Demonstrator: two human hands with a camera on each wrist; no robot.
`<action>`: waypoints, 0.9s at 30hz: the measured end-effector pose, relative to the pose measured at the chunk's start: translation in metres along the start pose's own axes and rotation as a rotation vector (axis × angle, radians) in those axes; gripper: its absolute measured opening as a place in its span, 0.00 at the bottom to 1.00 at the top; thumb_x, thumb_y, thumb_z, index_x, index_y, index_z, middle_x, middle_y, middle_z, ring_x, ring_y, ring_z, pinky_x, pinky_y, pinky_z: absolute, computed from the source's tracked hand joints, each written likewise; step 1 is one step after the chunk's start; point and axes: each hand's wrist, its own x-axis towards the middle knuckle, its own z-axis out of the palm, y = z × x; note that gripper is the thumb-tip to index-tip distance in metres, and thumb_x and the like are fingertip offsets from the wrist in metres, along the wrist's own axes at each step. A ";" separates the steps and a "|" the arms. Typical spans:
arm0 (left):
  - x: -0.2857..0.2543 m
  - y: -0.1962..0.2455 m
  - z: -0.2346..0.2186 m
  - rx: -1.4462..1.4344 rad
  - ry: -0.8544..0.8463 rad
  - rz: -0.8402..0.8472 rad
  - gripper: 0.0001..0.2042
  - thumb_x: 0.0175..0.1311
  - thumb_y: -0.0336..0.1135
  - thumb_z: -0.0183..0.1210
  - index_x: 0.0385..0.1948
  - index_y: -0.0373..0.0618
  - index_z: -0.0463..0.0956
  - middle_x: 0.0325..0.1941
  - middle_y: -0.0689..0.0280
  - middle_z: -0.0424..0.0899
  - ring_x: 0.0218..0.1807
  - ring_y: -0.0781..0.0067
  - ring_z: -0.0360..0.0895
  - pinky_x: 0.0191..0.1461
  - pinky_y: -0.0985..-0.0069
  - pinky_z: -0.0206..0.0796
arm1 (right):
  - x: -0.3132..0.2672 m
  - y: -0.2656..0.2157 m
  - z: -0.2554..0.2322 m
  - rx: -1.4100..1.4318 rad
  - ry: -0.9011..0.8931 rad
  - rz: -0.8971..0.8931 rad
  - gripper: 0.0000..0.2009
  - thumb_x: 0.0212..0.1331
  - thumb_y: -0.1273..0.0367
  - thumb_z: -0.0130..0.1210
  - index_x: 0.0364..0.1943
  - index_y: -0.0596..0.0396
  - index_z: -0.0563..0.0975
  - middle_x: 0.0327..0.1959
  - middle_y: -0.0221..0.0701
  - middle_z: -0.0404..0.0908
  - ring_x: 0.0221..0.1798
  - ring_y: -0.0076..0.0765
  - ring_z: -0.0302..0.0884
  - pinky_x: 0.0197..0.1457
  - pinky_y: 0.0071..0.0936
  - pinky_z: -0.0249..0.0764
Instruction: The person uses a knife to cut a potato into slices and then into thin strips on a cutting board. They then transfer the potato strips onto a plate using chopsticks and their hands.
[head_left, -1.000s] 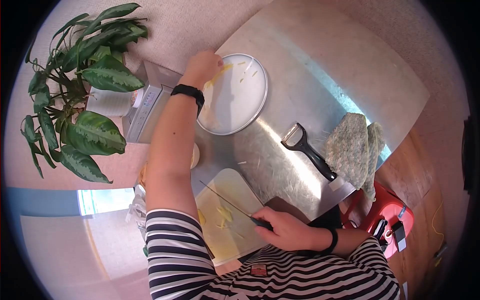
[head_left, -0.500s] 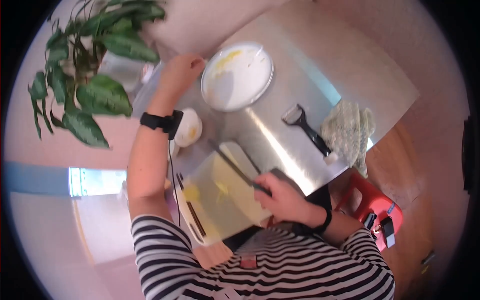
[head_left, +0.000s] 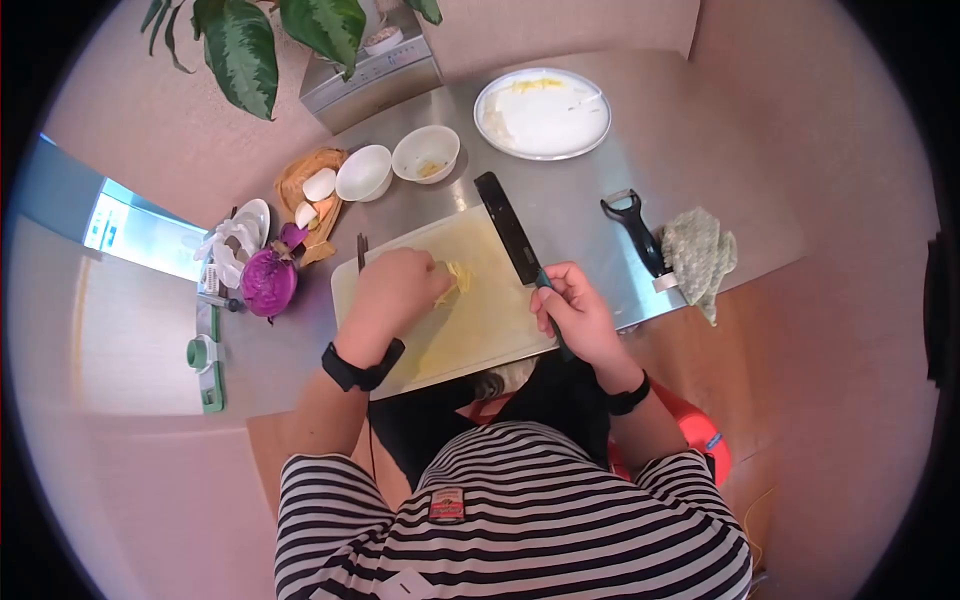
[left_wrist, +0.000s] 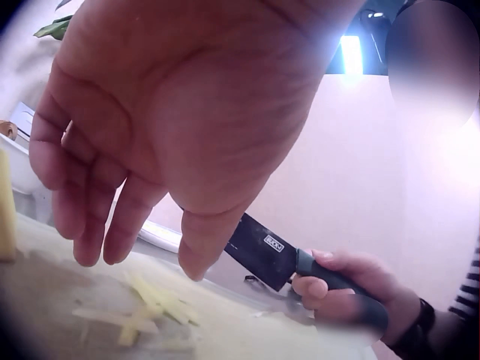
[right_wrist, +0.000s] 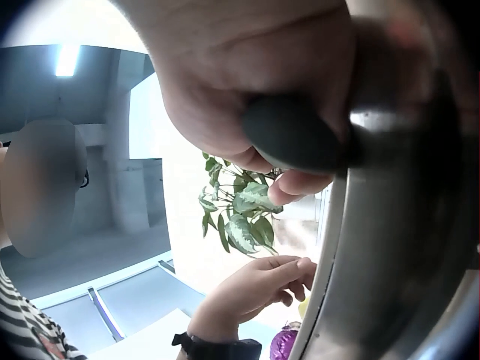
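Strips (head_left: 458,283), pale yellow and thin, lay loosely crossed on the cutting board (head_left: 490,325), a little toward twelve o'clock from its middle; my left hand (head_left: 395,290) hung over the board at nine o'clock from them, released, fingers pointing down and slightly bent, nothing grasped; whether a fingertip touched the yellow pieces I could not tell; my right hand (head_left: 575,315), at three o'clock, grasped the handle (head_left: 556,318) of the knife (head_left: 510,230), fingers curled round it; the dark blade pointed toward eleven o'clock, over the board's edge at one o'clock; whether it touched the board I could not tell.

Surroundings, with the board as clock centre: white plate (head_left: 550,135) at one o'clock, yellow shreds along its far side; white bowl (head_left: 425,142) at twelve, yellowish bits inside; second bowl (head_left: 365,170) at eleven, just beside the first; halved purple cabbage (head_left: 268,283) at nine; black-handled peeler (head_left: 635,230) at two, blade end away from me; folded, greyish-green cloth (head_left: 702,255) between two and three, just beside the peeler's handle; all stood or lay on a metal-topped table (head_left: 750,200); plant leaves (head_left: 240,60) showed at about eleven, well apart from the board.
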 end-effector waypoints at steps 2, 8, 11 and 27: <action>-0.005 -0.002 0.011 0.041 -0.006 0.052 0.20 0.54 0.51 0.61 0.30 0.40 0.83 0.35 0.52 0.84 0.41 0.49 0.81 0.45 0.56 0.73 | -0.001 0.000 0.002 0.003 0.014 -0.015 0.09 0.70 0.75 0.46 0.51 0.56 0.66 0.33 0.28 0.77 0.25 0.18 0.71 0.26 0.18 0.66; 0.000 -0.013 0.043 -0.043 0.123 0.183 0.14 0.51 0.44 0.61 0.32 0.43 0.81 0.36 0.55 0.83 0.41 0.49 0.79 0.45 0.55 0.71 | -0.002 0.003 0.007 -0.090 0.061 -0.088 0.09 0.70 0.75 0.47 0.51 0.56 0.66 0.32 0.29 0.77 0.24 0.20 0.72 0.26 0.19 0.67; 0.002 -0.017 0.047 -0.057 0.166 0.294 0.12 0.51 0.41 0.61 0.29 0.42 0.80 0.34 0.54 0.82 0.41 0.50 0.80 0.45 0.54 0.71 | 0.001 0.008 0.004 -0.129 0.058 -0.107 0.08 0.72 0.75 0.45 0.52 0.54 0.66 0.32 0.33 0.79 0.24 0.24 0.73 0.27 0.21 0.70; 0.017 -0.022 0.041 -0.220 0.058 0.276 0.08 0.48 0.34 0.58 0.26 0.44 0.83 0.29 0.55 0.84 0.33 0.51 0.82 0.39 0.57 0.72 | 0.000 0.006 0.006 -0.128 0.078 -0.113 0.09 0.72 0.73 0.47 0.52 0.56 0.66 0.32 0.31 0.77 0.25 0.22 0.73 0.27 0.20 0.69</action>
